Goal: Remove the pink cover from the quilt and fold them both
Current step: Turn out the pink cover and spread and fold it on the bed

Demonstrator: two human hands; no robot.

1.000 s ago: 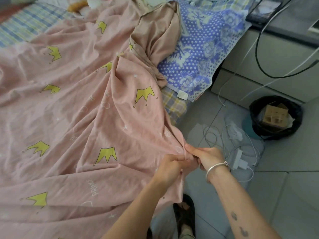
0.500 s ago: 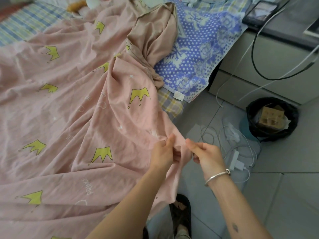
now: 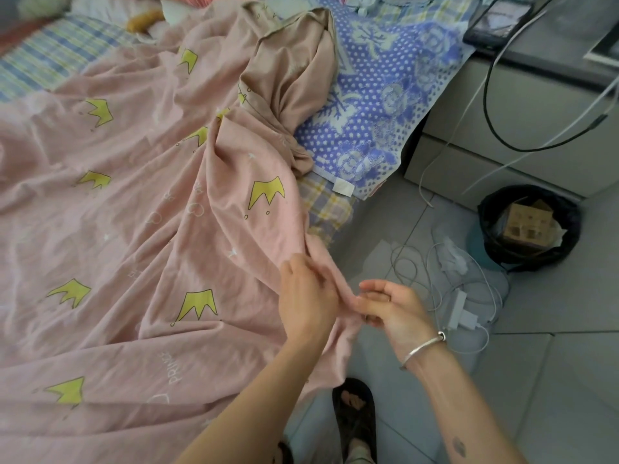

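Broadly spread across the bed (image 3: 50, 55): pink cover (image 3: 134, 229), its near edge hanging off the corner. Bunched at that edge inside the curled left hand (image 3: 306, 303), and pinched just beside it by fingertips of the right hand (image 3: 392, 309).

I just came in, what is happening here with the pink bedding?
A person stands beside the bed and works on the edge of the pink cover with both hands. The left hand grips the fabric, and the right hand pinches the hem next to it. The cover lies spread and wrinkled over the bed, not yet folded.
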